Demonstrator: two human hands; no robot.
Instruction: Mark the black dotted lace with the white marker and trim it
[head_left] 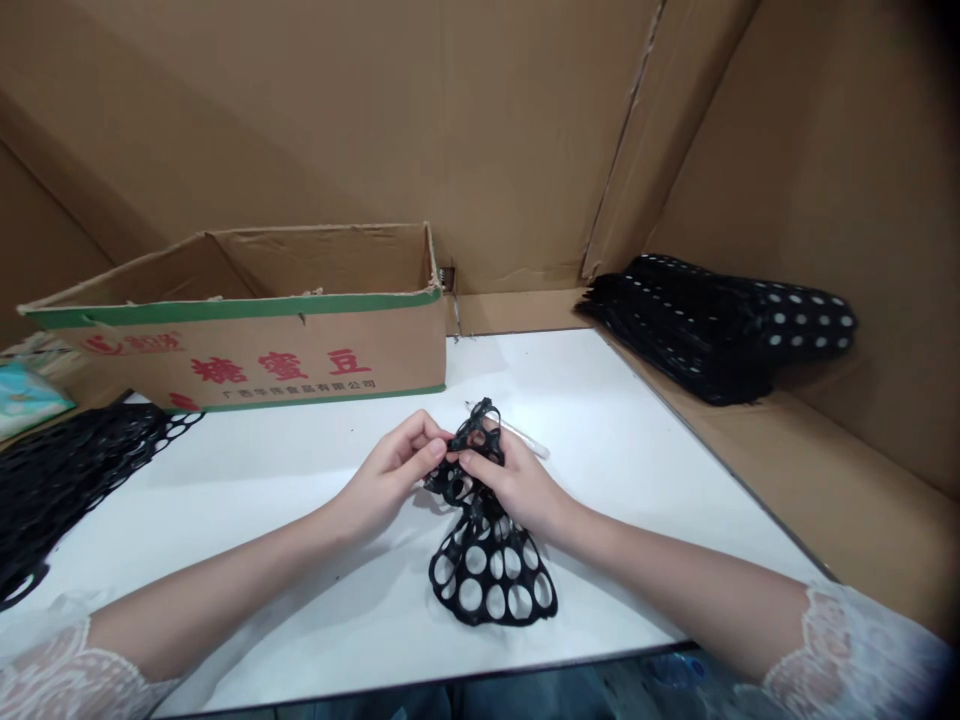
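Note:
Both my hands pinch a piece of black mesh (491, 560) with round holes, at the middle of the white table. Its upper part is bunched and twisted between my fingers, while the lower end fans out flat toward the front edge. My left hand (397, 465) is closed, thumb and forefinger gripping the left side of the bunch. My right hand (517, 480) is closed on the right side, its thumb pressed on the gathered mesh and its other fingers partly hidden behind it. A clear white pen-like stick (525, 435) lies just behind my right hand.
An open cardboard box (247, 350) with a green rim stands at the back left. Black mesh pieces (75, 470) lie at the left, near a blue-green packet (30, 400). A stack of black holed mesh (712, 325) rests on cardboard at the right. Cardboard walls (517, 140) surround the white table (300, 620).

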